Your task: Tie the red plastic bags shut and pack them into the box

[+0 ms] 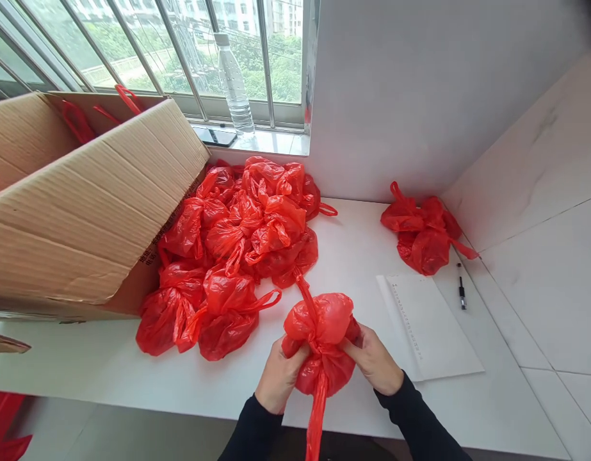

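Between my two hands is a knotted red plastic bag (324, 320), full and rounded, above the front of the white table. My left hand (282, 374) grips its left side with the thumb in front. On the other side my right hand (372, 360) holds it, thumb pressed near the knot, fingers partly hidden behind. One long handle of the bag hangs down toward me, and another stretches up and away. What fills the bag cannot be seen. A heap of similar tied red bags (242, 224) lies to the left, beyond my left hand.
A large open cardboard box (93, 211) with red bags inside stands at the left. More red bags (422, 230) sit in the back right corner. A notebook (434, 326) and a pen (461, 291) lie to the right. The windowsill holds a water bottle (236, 89) and a phone (216, 136).
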`<action>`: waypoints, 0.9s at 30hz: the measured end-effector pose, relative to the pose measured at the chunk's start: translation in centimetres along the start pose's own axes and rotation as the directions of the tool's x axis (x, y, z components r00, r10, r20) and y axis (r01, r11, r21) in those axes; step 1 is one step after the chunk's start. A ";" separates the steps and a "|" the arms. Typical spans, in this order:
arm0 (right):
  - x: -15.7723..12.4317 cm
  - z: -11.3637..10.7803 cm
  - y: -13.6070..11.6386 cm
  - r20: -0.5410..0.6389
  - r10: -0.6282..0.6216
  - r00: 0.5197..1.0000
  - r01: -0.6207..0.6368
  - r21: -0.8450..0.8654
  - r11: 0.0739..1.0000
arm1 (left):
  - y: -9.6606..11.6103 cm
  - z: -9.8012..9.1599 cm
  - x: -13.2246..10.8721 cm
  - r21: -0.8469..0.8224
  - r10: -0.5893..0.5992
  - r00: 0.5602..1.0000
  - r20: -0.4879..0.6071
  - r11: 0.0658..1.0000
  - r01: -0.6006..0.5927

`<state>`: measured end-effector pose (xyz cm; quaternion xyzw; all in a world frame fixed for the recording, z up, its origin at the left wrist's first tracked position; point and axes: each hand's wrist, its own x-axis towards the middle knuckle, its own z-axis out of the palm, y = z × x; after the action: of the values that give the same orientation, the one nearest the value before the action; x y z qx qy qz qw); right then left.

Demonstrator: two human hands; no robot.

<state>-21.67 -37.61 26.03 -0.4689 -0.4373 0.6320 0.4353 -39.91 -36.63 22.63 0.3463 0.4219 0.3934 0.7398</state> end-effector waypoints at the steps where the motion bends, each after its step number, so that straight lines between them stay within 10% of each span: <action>1: 0.1 0.0 0.2 -0.034 -0.010 0.999 0.010 0.006 1.000 | 0.2 0.1 -0.2 -0.008 0.011 0.999 0.040 1.000 -0.011; 5: 0.3 -0.1 0.5 -0.106 -0.034 0.994 0.035 0.010 0.999 | 1.1 0.6 -0.5 -0.019 0.061 0.970 0.235 0.998 -0.058; 17: 0.9 0.3 -0.6 0.069 -0.022 0.997 0.016 0.078 0.997 | 0.4 0.1 0.8 0.069 -0.031 0.999 -0.030 0.997 0.033; 27: 1.1 -0.3 0.7 -0.051 -0.019 0.999 0.021 0.023 1.000 | 0.9 0.8 0.8 0.189 -0.005 0.995 0.096 0.982 -0.013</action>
<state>-21.72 -36.68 25.06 -0.4751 -0.4233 0.6207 0.4581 -39.22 -35.66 23.43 0.4346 0.4207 0.3359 0.7220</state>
